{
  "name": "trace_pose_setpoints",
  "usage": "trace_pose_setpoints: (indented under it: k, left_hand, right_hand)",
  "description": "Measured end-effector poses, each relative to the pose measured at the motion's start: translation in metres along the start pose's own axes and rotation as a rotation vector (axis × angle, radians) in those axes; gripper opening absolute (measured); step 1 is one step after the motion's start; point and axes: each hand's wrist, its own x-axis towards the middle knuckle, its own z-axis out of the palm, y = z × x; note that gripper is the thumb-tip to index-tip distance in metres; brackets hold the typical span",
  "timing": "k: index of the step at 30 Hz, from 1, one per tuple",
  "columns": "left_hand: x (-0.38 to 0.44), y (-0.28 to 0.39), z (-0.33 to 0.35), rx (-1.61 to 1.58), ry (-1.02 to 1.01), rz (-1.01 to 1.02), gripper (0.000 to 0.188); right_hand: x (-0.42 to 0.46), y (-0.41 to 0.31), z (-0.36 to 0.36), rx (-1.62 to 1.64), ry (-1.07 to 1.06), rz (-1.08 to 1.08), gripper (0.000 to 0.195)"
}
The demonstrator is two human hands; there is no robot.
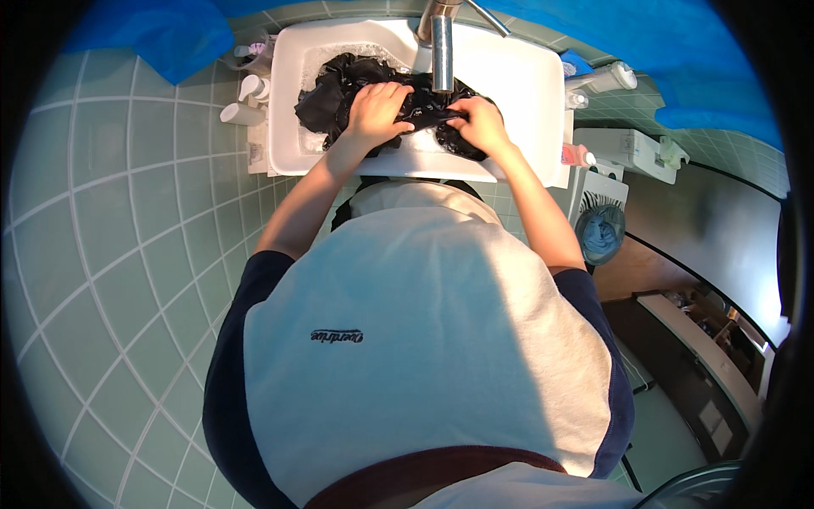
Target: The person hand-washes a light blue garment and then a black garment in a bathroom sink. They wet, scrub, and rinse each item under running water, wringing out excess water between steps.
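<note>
A wet black cloth garment lies bunched in a white rectangular washbasin. My left hand is over the middle of the cloth, its fingers curled onto the fabric with the thumb pointing right. A fold of the same cloth is pinched between the thumb and fingers of my right hand. Between the two hands a strip of fabric stretches across. Some suds and shallow water show along the basin's left side. Just above the cloth, between my hands, hangs the spout of a metal faucet.
Left of the basin stand a white pump bottle, a white bottle and a clear cup. To the right are a pink bottle, a clear container and a toilet. A blue sheet hangs above.
</note>
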Motion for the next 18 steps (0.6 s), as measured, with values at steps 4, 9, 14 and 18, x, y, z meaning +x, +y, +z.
trace_pose_setpoints:
  k: [4, 9, 14, 18]
  left_hand:
    - [0.001, -0.015, 0.001, 0.008, 0.060, 0.021, 0.118]
    - [0.005, -0.020, 0.000, 0.162, -0.035, 0.016, 0.123]
    - [-0.009, 0.000, -0.006, 0.407, -0.152, 0.088, 0.109]
    - [-0.012, -0.005, 0.002, 0.326, -0.190, 0.093, 0.094]
  right_hand:
    - [-0.017, 0.036, -0.027, 0.408, 0.064, 0.112, 0.024]
    - [-0.031, 0.046, -0.081, 0.668, -0.138, 0.427, 0.026]
    - [-0.030, 0.023, -0.060, 0.152, 0.343, 0.187, 0.042]
    - [-0.010, -0.017, -0.007, -0.016, 0.074, 0.223, 0.048]
